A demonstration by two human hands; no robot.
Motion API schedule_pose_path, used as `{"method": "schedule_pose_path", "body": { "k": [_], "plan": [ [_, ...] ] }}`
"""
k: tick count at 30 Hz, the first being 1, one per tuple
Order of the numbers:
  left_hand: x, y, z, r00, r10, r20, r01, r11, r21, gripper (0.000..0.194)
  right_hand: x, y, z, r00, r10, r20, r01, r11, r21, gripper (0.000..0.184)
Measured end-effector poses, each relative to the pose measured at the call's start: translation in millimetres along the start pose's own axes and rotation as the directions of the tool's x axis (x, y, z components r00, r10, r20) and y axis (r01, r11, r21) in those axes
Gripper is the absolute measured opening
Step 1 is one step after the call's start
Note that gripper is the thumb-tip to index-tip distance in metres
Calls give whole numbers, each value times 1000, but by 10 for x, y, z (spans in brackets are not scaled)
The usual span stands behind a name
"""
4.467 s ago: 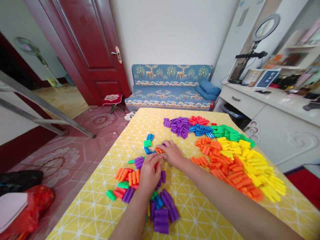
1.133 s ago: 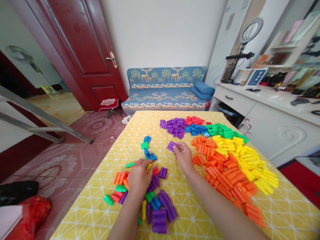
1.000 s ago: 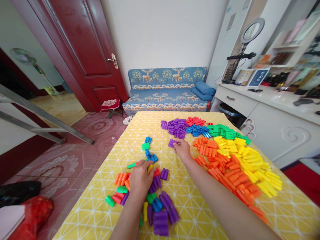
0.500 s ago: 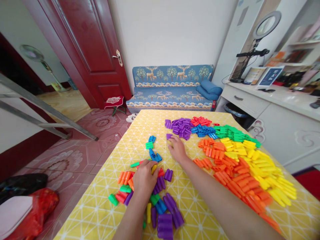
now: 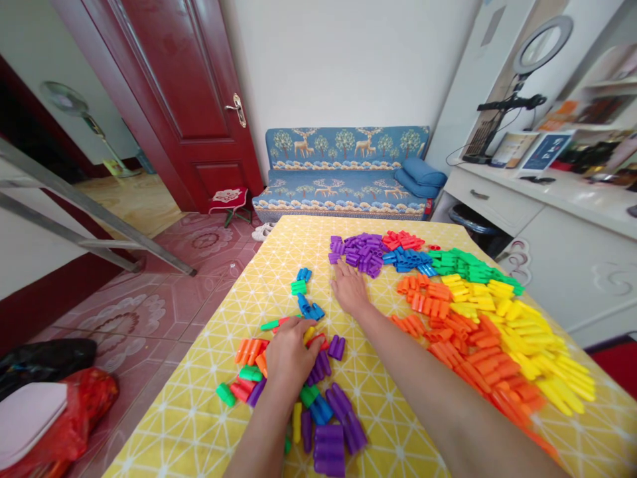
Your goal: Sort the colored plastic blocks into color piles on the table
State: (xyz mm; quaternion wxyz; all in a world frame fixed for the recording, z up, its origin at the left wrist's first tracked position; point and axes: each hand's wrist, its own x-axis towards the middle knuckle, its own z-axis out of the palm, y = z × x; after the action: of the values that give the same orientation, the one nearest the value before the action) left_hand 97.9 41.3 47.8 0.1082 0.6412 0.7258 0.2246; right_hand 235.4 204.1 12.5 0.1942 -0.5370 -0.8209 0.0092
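Right hand (image 5: 350, 289) at purple pile (image 5: 365, 251)

Head view: purple pile lies on counter (image 5: 223, 318). Right grip open, fingertips at pile's near-left edge. Left hand (image 5: 291, 350) closer to wearer than pile, over mixed pieces (image 5: 251, 374); yellow piece (image 5: 309, 334) by its thumb, grip can't be told. Blue pile (image 5: 405, 259) just right of purple pile.

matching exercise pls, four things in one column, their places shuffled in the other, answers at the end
1. left hand
2. ring light
3. right hand
4. small stool

A. by the foot of the red door
B. at the near edge of the purple pile
C. over the mixed-colour pieces
D. on a stand on the white dresser

Pairs: 1-C, 2-D, 3-B, 4-A
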Motion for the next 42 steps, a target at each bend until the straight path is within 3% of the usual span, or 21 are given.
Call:
{"method": "schedule_pose_path", "body": {
  "k": [7, 13, 20, 25, 31, 36, 40, 42],
  "plan": [
    [12, -34, -7, 999, 34, 42, -33, 999, -19, 26, -276, -49, -63, 995, -55, 78, 51, 998, 46, 47],
    [7, -93, -6, 986, 150, 75, -147, 988, -53, 31, -865, -226, -190, 990, -98, 101, 84, 986, 141, 52],
    [11, -117, 15, 977, 205, 60, -199, 976, -87, 43, -1403, -285, -280, 997, -70, -13, 68, 899, 433, 38],
    [33, -80, 19, 959, 283, 7, -269, 920, -283, 36, -1462, -278, -328, 993, 48, -108, 43, 710, 703, 29],
    [-36, 84, 49, 958, 284, -32, -236, 724, -648, 16, -1451, -338, -456, 987, 66, -149, 89, 550, 831, 22],
    [-76, 148, 96, 958, 286, -14, -209, 667, -715, 13, -1484, -350, -501, 985, 70, -161, 95, 556, 825, 19],
    [-57, 118, 108, 964, 266, -24, -216, 723, -656, 15, -1508, -339, -524, 989, 75, -128, 56, 609, 791, 20],
    [-38, 87, 119, 966, 255, -37, -223, 758, -613, 18, -1502, -289, -583, 985, 148, -90, -12, 575, 818, 21]
  ]
}}
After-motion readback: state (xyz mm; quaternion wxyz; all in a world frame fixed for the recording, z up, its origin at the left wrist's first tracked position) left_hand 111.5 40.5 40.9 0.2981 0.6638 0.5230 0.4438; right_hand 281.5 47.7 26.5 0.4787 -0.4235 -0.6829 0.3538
